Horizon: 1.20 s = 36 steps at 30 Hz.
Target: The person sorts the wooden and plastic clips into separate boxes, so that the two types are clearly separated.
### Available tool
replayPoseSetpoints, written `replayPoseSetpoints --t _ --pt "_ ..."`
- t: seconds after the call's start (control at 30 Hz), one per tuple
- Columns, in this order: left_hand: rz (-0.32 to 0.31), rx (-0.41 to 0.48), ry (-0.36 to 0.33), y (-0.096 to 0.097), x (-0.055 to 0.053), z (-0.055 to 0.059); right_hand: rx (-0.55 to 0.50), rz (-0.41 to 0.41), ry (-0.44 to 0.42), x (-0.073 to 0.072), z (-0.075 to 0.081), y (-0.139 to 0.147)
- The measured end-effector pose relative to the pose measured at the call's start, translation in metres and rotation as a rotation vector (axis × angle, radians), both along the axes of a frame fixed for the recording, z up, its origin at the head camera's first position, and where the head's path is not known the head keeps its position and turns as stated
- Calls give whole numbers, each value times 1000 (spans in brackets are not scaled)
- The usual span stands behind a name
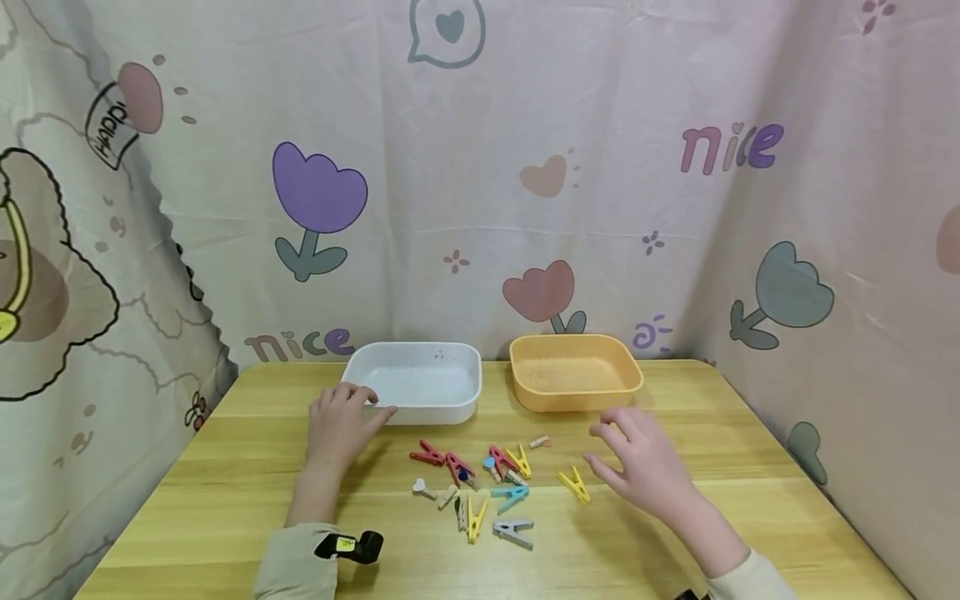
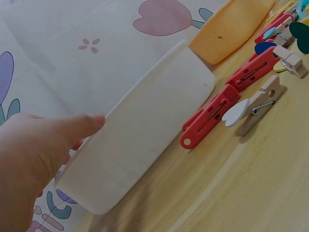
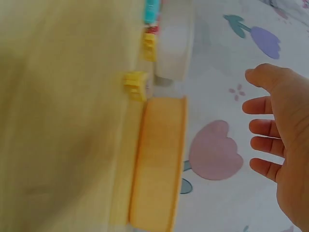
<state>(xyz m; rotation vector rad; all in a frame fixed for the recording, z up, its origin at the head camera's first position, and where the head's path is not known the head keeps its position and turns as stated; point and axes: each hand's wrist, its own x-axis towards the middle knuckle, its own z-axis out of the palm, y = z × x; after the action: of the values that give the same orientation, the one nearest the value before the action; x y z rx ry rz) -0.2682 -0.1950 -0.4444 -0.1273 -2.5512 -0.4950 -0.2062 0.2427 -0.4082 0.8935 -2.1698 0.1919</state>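
Observation:
My left hand [image 1: 341, 425] is at the front left corner of the white basin [image 1: 442, 414], its fingers over the corner. In the left wrist view the thumb tip sits right at the basin's rim and the other fingertips show just behind it. My right hand [image 1: 641, 462] hovers over the table with fingers apart and loosely bent, holding nothing. Nearest to it lies a yellow clothespin [image 1: 575, 485]. Several more clothespins lie scattered mid-table, among them a red clothespin [image 1: 427, 453], a blue clothespin [image 1: 512, 497], a grey clothespin [image 1: 514, 533] and a wooden clothespin with a white heart [image 1: 423, 489].
An orange basin [image 1: 577, 403] stands at the back right, beside the white one. The wooden table [image 1: 225, 492] ends at a printed curtain [image 1: 450, 208] behind both basins. Dark wrist camera gear [image 1: 360, 547] sits on the left sleeve.

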Motion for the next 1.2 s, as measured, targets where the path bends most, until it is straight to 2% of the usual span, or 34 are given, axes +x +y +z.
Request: replayPoseSetpoints --t 0.1,0.4,0.53,0.9,1.2 --pt "4 -7 -8 0 -2 -3 52 9 -5 2 -8 1" --pt "33 4 -19 3 -1 -4 232 -41 -162 2 -33 7" --pt "31 13 -18 4 0 -3 299 -35 -196 0 -42 9" --pt "37 14 -21 6 -1 -4 323 15 -250 -6 -52 8" --pt "43 6 -16 5 -2 -6 302 34 -249 -7 -49 5"
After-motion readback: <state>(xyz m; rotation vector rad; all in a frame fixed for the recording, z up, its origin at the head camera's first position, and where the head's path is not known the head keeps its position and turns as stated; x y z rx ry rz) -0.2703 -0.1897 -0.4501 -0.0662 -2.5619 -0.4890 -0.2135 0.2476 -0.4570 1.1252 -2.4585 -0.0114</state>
